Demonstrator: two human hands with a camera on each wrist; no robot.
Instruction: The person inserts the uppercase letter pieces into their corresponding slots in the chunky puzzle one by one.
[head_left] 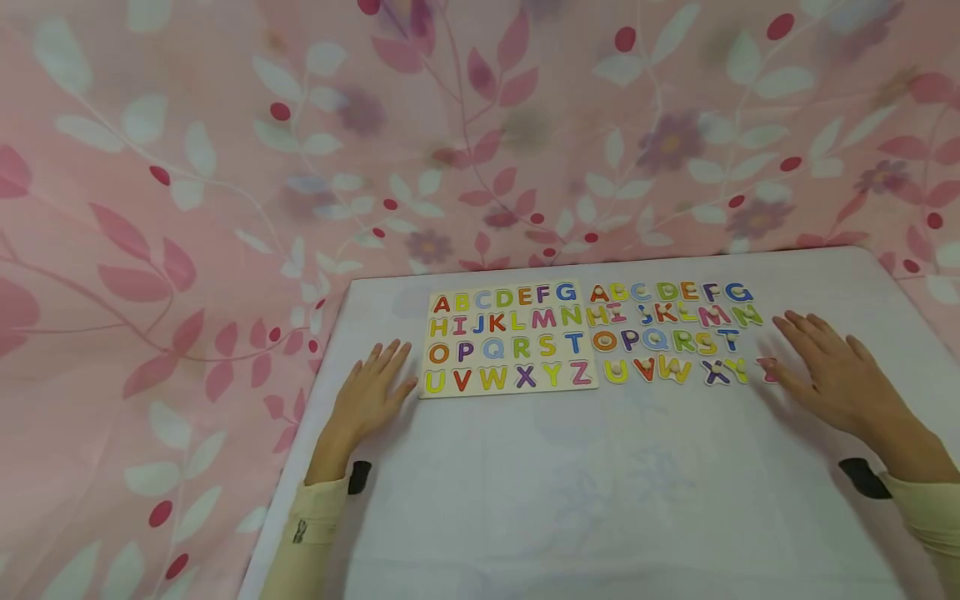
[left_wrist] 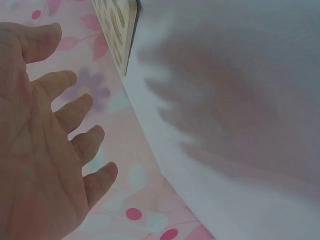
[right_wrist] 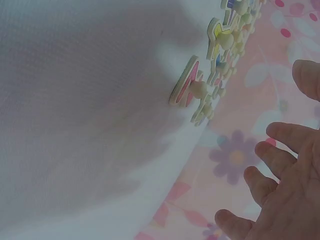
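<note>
**A:** Nearest us, the left sleeve [head_left: 303, 542] and right sleeve [head_left: 926, 521] are reaching in over the white surface [head_left: 525, 500]. State of each grip?

**B:** Left grip [head_left: 369, 396] is hanging wide, fingers loosely extended, just left of the letter board [head_left: 476, 371]; holding nothing. Right grip [head_left: 847, 383] is hanging equally wide on the far side, also holding nothing.

**A:** And the pieces?

**B:** Loose letters [head_left: 655, 340] are lying in four rows just right of the board, running A to Z. Pink Z [head_left: 767, 369] is lying closest to the right grip. Seen from above, the thumb is overlapping it; the right wrist view is showing a gap, so I am recording them as apart.

**A:** Handling notes?

**B:** Z is carrying a round knob [right_wrist: 199, 90]. My judgement: good work is calling for a thumb-and-forefinger pinch on that, not on the thin edges. X [head_left: 716, 373] and Y [head_left: 741, 372] are sitting close together, so lifting straight up is looking safer than sliding.

**A:** Seating?

**B:** I am advising turning each letter to match its outline before lowering, pressing only once edges are agreeing, the left grip meanwhile steadying the board's rim.
</note>
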